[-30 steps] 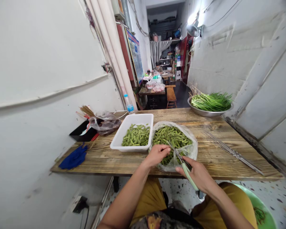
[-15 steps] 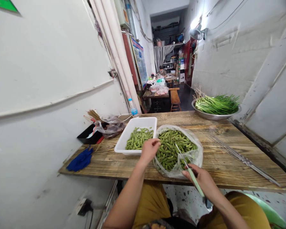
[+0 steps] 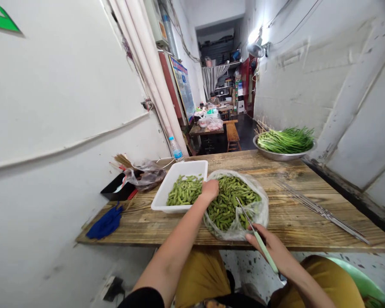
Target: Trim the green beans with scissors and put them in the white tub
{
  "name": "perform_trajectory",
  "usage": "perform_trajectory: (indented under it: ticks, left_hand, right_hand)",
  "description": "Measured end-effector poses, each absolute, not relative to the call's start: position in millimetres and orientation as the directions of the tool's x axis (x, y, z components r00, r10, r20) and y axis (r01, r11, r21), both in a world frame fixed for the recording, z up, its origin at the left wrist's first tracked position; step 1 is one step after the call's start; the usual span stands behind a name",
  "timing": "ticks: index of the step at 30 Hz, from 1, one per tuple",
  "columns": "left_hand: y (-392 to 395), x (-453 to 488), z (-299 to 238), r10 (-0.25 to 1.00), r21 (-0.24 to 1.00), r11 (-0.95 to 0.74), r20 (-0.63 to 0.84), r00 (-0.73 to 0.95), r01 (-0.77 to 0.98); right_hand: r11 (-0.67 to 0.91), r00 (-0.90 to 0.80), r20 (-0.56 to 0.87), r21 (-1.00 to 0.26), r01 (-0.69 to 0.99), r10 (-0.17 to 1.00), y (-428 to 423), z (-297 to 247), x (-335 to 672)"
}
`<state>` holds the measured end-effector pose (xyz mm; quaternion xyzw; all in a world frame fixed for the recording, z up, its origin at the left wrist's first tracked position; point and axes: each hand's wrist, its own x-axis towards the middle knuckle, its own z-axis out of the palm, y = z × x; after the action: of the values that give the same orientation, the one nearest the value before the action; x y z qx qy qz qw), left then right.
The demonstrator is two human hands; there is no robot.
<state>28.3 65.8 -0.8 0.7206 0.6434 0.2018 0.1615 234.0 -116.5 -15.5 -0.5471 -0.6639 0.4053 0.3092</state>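
My left hand (image 3: 211, 188) reaches forward with curled fingers to the left rim of a clear plastic bag (image 3: 259, 211) full of green bean pods (image 3: 231, 201), right beside the white tray (image 3: 167, 194) of pods (image 3: 184, 193). What its fingers hold is hidden. At the table's near edge my right hand (image 3: 271, 248) grips scissors (image 3: 255, 236) with pale green handles, the blades pointing up over the bag.
A wooden table (image 3: 295, 222) fills a narrow corridor between white walls. A metal bowl of green stalks (image 3: 284, 143) stands far right, thin metal skewers (image 3: 321, 210) lie right. A blue cloth (image 3: 105, 222), black tray (image 3: 115, 190), crumpled bag (image 3: 146, 173) and water bottle (image 3: 175, 149) sit left. A person (image 3: 213, 99) sits far down the corridor.
My left hand has moved forward and left from the bag's middle to its rim by the white tray. The right hand with the scissors has drawn back slightly toward the table edge.
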Motion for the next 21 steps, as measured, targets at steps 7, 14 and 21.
perform_trajectory:
  ticks: [7, 14, 21]
  left_hand:
    - [33.2, 19.2, 9.4, 0.994, 0.798, -0.107, 0.068, 0.087, 0.593]
    - [-25.3, 40.5, 2.1, 0.989, 0.946, 0.117, -0.084, 0.122, -0.301]
    - [-46.2, 54.4, 1.8, 0.963, 0.901, 0.238, -0.172, 0.207, -0.362]
  right_hand:
    - [0.064, -0.167, -0.018, -0.878, 0.474, 0.986, -113.7, -15.0, 232.9]
    - [0.092, -0.169, 0.007, -0.863, 0.497, 0.986, -110.4, -12.8, 223.0]
    - [0.116, -0.176, 0.035, -0.875, 0.470, 0.984, -109.1, -11.5, 214.4]
